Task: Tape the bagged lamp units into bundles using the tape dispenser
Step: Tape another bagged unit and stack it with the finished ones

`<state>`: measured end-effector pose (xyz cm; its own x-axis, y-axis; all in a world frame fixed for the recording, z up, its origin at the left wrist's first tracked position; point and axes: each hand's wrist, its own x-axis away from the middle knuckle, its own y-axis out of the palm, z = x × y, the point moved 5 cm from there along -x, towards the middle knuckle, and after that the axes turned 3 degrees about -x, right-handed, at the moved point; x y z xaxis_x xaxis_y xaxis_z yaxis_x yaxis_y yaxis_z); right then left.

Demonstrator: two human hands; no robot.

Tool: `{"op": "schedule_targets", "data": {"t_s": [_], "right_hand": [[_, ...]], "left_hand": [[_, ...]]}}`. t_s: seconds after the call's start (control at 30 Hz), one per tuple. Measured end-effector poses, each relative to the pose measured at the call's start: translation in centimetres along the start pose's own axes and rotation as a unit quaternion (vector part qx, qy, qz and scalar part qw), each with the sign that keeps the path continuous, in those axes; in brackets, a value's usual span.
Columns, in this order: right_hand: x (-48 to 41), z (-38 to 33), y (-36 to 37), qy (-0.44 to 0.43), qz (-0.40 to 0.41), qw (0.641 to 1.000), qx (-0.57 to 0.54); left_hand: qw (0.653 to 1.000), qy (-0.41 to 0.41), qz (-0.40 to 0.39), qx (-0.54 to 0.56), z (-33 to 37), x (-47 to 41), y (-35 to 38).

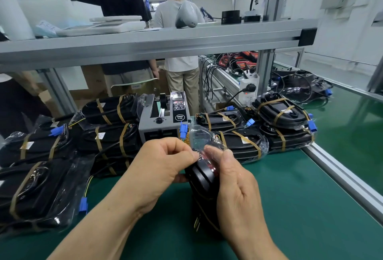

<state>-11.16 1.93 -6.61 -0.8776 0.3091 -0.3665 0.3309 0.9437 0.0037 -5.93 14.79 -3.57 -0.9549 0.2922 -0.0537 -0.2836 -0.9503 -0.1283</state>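
Note:
A black lamp unit [202, 179] in a clear plastic bag stands on end on the green mat, held between both hands. My left hand [159, 168] pinches the bag's top and grips the unit's left side. My right hand [236, 185] wraps its right side, thumb pressing the plastic. The unit's blue connector [183, 131] sticks up behind my fingers. The grey tape dispenser [163, 117] stands just beyond, facing me. Taped bundles of bagged lamp units lie to the left [109, 141] and right [240, 143] of it, bound with brown tape.
More taped bundles sit at near left [35, 193] and far right [284, 114]. An aluminium rail [342, 179] edges the green mat on the right. A shelf beam [145, 42] runs overhead. Two people stand beyond the bench. A power strip [248, 89] hangs on the post.

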Motion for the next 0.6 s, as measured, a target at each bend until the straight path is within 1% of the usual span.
{"op": "schedule_targets", "data": {"t_s": [0.6], "right_hand": [[0.01, -0.26, 0.12, -0.011, -0.011, 1.0, 0.007]], "left_hand": [[0.999, 0.007, 0.024, -0.02, -0.29, -0.27, -0.16]]}}
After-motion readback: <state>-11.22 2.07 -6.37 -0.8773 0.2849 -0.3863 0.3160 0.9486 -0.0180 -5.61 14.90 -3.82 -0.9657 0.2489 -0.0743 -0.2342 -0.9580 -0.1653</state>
